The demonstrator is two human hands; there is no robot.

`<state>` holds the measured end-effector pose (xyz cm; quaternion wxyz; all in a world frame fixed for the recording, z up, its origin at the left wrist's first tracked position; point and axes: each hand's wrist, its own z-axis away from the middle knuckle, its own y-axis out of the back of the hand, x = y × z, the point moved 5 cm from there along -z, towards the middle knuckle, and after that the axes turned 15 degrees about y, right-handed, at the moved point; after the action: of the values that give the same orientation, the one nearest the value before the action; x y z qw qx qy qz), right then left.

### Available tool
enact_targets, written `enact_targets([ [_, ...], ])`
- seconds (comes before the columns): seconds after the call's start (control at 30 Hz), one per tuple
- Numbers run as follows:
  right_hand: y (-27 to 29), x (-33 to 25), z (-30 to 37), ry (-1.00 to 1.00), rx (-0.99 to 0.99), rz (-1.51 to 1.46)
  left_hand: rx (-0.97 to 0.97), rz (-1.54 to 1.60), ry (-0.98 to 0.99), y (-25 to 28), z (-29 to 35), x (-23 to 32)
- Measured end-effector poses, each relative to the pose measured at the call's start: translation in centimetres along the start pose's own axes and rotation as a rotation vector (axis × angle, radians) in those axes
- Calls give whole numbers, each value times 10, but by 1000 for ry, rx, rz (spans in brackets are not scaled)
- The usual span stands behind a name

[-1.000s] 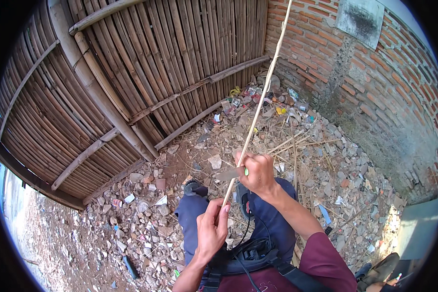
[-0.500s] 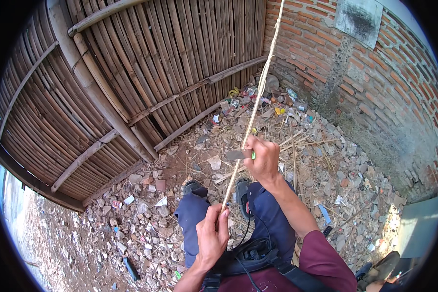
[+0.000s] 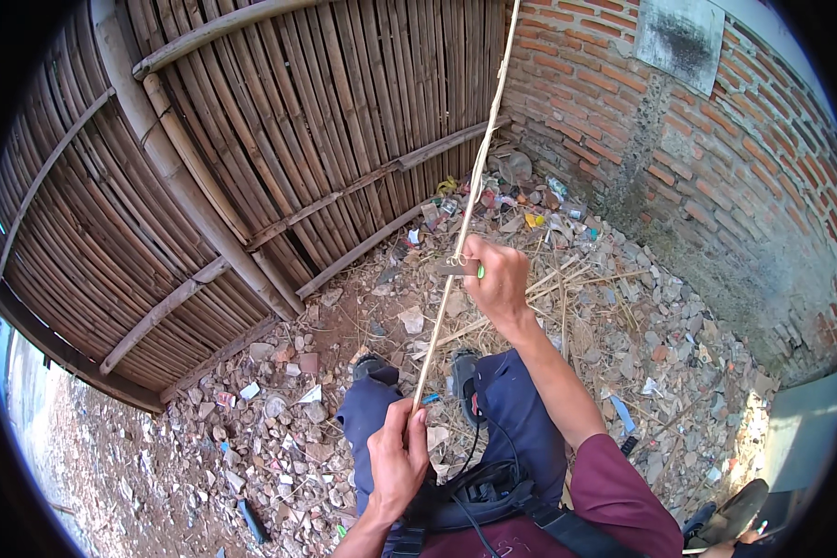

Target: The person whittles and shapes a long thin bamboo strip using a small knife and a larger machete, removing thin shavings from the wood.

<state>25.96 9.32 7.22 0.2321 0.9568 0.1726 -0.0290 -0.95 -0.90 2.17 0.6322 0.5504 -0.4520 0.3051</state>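
Note:
A long, thin, pale strip of what looks like bamboo (image 3: 477,177) runs from between my legs up past the top edge of the view. My left hand (image 3: 400,458) pinches its lower end between thumb and fingers. Farther up, my right hand (image 3: 498,282) is closed around a knife with a bright green handle (image 3: 481,271). The knife's dark blade (image 3: 454,269) lies across the strip, touching it. Thin curled shavings (image 3: 456,259) stand at the blade. Most of the handle is hidden in my right fist.
A bamboo-slat wall (image 3: 344,102) rises on the left, a brick wall (image 3: 586,84) on the right. Stones and litter (image 3: 279,418) cover the ground. Loose pale strips (image 3: 577,279) lie beyond my knees. Part of another person (image 3: 735,549) shows at the lower right.
The strip has swung left at its upper part. My right hand and the knife have shifted slightly up, and curled shavings now show at the blade. My left hand has moved slightly left and down.

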Motion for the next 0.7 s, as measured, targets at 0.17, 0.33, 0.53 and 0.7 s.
enact_targets([
  [0.17,-17,49,6,-269,-73,4,-31,-22,46,-2,10,-10],
  [0.33,6,117,-6,-256,72,189,-66,-43,60,0,30,-37],
  [0.53,5,88,16,-377,45,-186,-188,85,185,-8,21,-53],
  [0.7,12,3,40,-264,-87,-317,-298,341,288,-12,6,-48],
])
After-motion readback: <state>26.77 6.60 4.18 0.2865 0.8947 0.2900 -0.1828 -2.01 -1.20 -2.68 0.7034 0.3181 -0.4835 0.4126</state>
